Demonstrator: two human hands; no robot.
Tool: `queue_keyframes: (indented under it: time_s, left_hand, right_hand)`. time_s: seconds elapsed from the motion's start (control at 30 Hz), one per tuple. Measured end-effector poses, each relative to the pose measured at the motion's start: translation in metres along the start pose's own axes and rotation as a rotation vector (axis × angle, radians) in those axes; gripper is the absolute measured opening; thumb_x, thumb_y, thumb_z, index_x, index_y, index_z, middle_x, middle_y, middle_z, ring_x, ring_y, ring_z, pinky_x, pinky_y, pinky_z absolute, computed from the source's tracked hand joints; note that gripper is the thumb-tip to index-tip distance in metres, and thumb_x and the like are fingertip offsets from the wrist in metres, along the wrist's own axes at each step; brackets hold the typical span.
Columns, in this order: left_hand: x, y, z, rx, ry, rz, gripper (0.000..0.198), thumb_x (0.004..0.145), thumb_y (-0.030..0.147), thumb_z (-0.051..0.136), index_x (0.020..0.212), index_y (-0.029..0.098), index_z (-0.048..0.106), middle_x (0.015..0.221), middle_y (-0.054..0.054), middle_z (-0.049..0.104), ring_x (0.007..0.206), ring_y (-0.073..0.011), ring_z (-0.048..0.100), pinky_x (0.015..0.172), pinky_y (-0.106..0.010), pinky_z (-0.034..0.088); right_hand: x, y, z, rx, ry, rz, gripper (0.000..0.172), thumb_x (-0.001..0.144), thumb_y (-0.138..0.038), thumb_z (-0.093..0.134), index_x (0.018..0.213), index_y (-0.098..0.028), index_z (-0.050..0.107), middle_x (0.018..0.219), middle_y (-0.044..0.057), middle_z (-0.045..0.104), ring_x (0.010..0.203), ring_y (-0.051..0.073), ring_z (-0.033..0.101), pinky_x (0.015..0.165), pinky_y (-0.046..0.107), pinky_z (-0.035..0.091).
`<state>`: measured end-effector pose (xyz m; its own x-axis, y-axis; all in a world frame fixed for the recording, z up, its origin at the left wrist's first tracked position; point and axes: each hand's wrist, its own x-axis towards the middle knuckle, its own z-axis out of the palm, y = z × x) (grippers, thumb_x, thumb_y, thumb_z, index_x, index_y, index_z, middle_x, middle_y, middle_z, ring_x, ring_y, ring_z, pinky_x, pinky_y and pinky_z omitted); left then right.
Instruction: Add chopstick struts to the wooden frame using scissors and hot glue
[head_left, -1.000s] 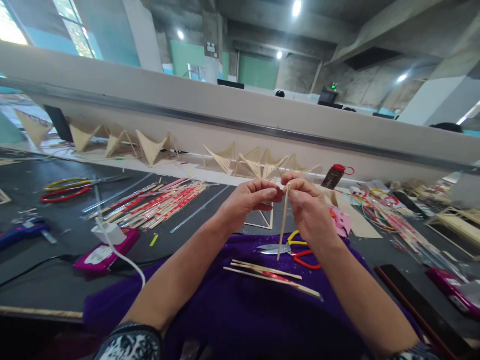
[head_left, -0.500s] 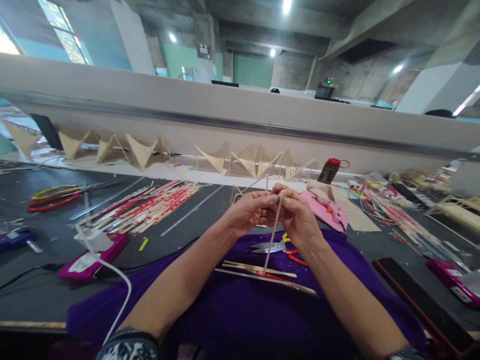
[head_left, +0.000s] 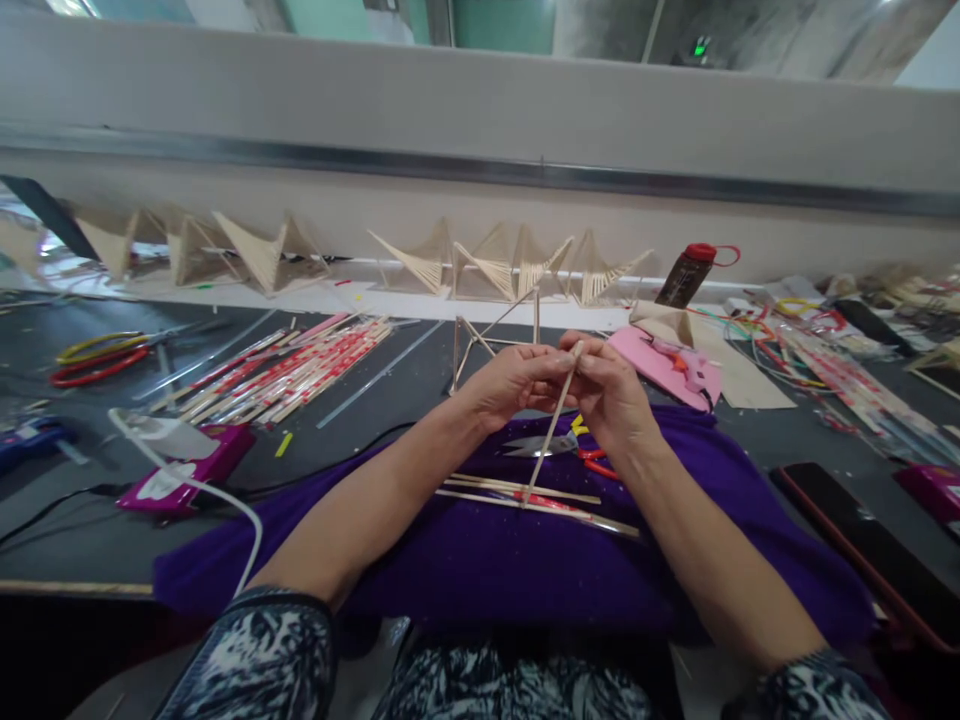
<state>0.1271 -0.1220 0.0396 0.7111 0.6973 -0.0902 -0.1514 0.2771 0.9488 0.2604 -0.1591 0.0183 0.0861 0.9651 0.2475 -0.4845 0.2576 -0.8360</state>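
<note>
Left hand (head_left: 525, 382) and right hand (head_left: 611, 385) meet above the purple cloth (head_left: 480, 575), thumbs and fingertips of both pinched closed on the upper end of one stick (head_left: 551, 430); the left's exact contact is partly hidden. The stick slants down toward the person, its lower end over the loose sticks (head_left: 517, 487) on the cloth; whether it touches them, cannot tell. Progress, as judged: the held stick is joined to nothing visible, and the loose sticks lie unattached, some red wrapping among them. Beyond the hands stands an open frame (head_left: 537, 318), bare of the slatted surfaces on the models (head_left: 420, 265) lined along the partition (head_left: 487, 110); it looks early-stage, the models complete. A bundle (head_left: 292, 370) of sticks, many in red-marked sleeves, lies to the left, well apart from the hands. Surroundings: scissors (head_left: 536, 446) lie on the cloth just below the hands, handles partly behind the right one; likely the nearest obstruction. Glue gun (head_left: 694, 372) rests on a pink pad (head_left: 628, 350) at right, bottle (head_left: 684, 280) behind. A white cable (head_left: 251, 525) loops near the left sleeve (head_left: 259, 645) and could snag.
</note>
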Motion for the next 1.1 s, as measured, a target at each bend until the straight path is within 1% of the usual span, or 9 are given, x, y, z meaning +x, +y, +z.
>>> queue_keyframes:
  time_s: [0.17, 0.4, 0.47, 0.6, 0.73, 0.83, 0.97, 1.03, 1.1]
  left_hand:
    - [0.004, -0.004, -0.001, -0.019, 0.026, -0.021, 0.025, 0.069, 0.036, 0.070, 0.076, 0.013, 0.063, 0.065, -0.002, 0.063, 0.057, -0.0091, 0.060, 0.058, -0.023, 0.045]
    - [0.005, -0.004, 0.003, -0.068, 0.139, -0.029, 0.018, 0.067, 0.025, 0.069, 0.078, 0.012, 0.063, 0.065, 0.000, 0.062, 0.057, -0.0095, 0.061, 0.059, -0.023, 0.047]
    - [0.005, -0.005, 0.005, -0.092, 0.153, -0.032, 0.017, 0.066, 0.024, 0.067, 0.077, 0.012, 0.063, 0.064, 0.001, 0.061, 0.055, -0.0092, 0.060, 0.058, -0.022, 0.046]
    - [0.004, -0.006, 0.007, -0.105, 0.149, -0.014, 0.018, 0.066, 0.025, 0.066, 0.077, 0.012, 0.062, 0.063, 0.000, 0.060, 0.054, -0.0082, 0.058, 0.054, -0.020, 0.044]
    - [0.004, -0.005, 0.005, -0.094, 0.150, -0.008, 0.016, 0.065, 0.025, 0.064, 0.075, 0.013, 0.060, 0.060, 0.001, 0.057, 0.052, -0.0077, 0.054, 0.050, -0.019, 0.042]
    - [0.005, -0.003, 0.004, -0.077, 0.145, 0.005, 0.011, 0.064, 0.023, 0.062, 0.068, 0.013, 0.057, 0.057, 0.001, 0.054, 0.049, -0.0067, 0.050, 0.046, -0.018, 0.039]
    - [0.005, 0.000, 0.001, -0.084, 0.114, 0.058, 0.008, 0.063, 0.020, 0.060, 0.063, 0.014, 0.055, 0.053, 0.002, 0.048, 0.045, -0.0055, 0.043, 0.039, -0.016, 0.027]
    - [0.003, 0.004, -0.001, -0.074, 0.133, 0.061, 0.008, 0.063, 0.020, 0.060, 0.062, 0.014, 0.054, 0.053, 0.002, 0.047, 0.044, -0.0052, 0.041, 0.038, -0.016, 0.024]
    - [0.000, 0.010, -0.002, -0.068, 0.133, 0.075, 0.009, 0.063, 0.020, 0.060, 0.061, 0.013, 0.054, 0.053, 0.002, 0.047, 0.043, -0.0044, 0.039, 0.038, -0.016, 0.022]
  right_hand:
    - [0.006, 0.005, -0.008, -0.070, -0.010, -0.071, 0.006, 0.063, -0.021, 0.065, 0.067, -0.020, 0.061, 0.095, -0.003, 0.058, 0.065, 0.008, 0.050, 0.057, 0.022, 0.043]
    - [0.008, 0.011, -0.012, -0.149, -0.015, -0.126, 0.005, 0.066, -0.021, 0.063, 0.070, -0.020, 0.060, 0.096, -0.002, 0.059, 0.074, 0.010, 0.052, 0.064, 0.024, 0.043]
    - [0.007, 0.012, -0.012, -0.154, -0.010, -0.138, 0.005, 0.067, -0.021, 0.063, 0.071, -0.020, 0.060, 0.096, -0.001, 0.059, 0.077, 0.012, 0.053, 0.064, 0.024, 0.044]
    - [0.007, 0.015, -0.011, -0.115, -0.028, -0.139, 0.005, 0.069, -0.021, 0.063, 0.073, -0.021, 0.061, 0.096, -0.001, 0.059, 0.072, 0.011, 0.053, 0.057, 0.023, 0.043]
    - [0.007, 0.018, -0.013, -0.194, -0.020, -0.207, 0.004, 0.070, -0.020, 0.063, 0.074, -0.021, 0.062, 0.095, -0.001, 0.061, 0.081, 0.012, 0.056, 0.071, 0.026, 0.046]
    - [0.006, 0.016, -0.012, -0.352, -0.019, -0.326, 0.005, 0.074, -0.023, 0.063, 0.078, -0.023, 0.063, 0.092, 0.000, 0.061, 0.086, 0.014, 0.056, 0.079, 0.030, 0.046]
    - [0.003, -0.003, -0.009, -0.709, -0.070, -0.479, 0.011, 0.081, -0.029, 0.059, 0.089, -0.024, 0.065, 0.093, 0.001, 0.061, 0.085, 0.015, 0.056, 0.076, 0.030, 0.046]
    - [-0.001, -0.015, -0.011, -0.885, -0.104, -0.499, 0.015, 0.083, -0.028, 0.057, 0.095, -0.024, 0.065, 0.093, 0.002, 0.061, 0.082, 0.014, 0.056, 0.072, 0.028, 0.045]
    - [-0.006, -0.023, -0.020, -1.053, -0.145, -0.463, 0.017, 0.084, -0.026, 0.054, 0.097, -0.022, 0.064, 0.087, 0.002, 0.061, 0.076, 0.014, 0.056, 0.068, 0.027, 0.045]
